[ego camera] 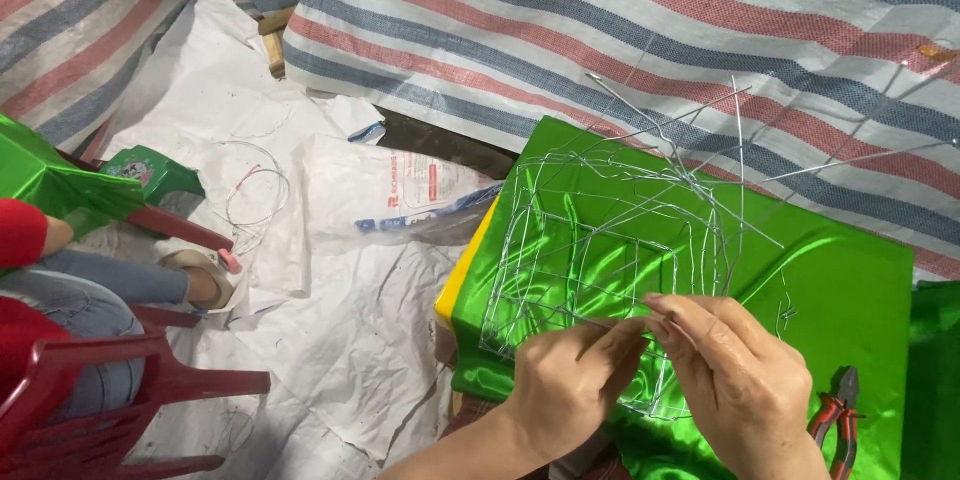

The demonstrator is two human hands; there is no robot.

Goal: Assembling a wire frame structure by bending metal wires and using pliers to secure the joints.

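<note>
A frame of thin silver wire (610, 230) stands on a sheet of shiny green fabric (850, 280), with loose wire ends sticking up and out to the right. My left hand (565, 385) pinches a strand at the frame's near edge. My right hand (735, 380) sits just beside it, fingers curled on the same part of the wire. Both hands meet at the lower middle of the frame.
Red-handled pliers (838, 425) lie on the green fabric at the lower right. A yellow sheet edge (462, 265) shows under the green. Another person sits at left on a red plastic chair (120, 390), holding green fabric (50, 180). A wire coil (250, 195) and white sacks (390, 200) lie on the floor.
</note>
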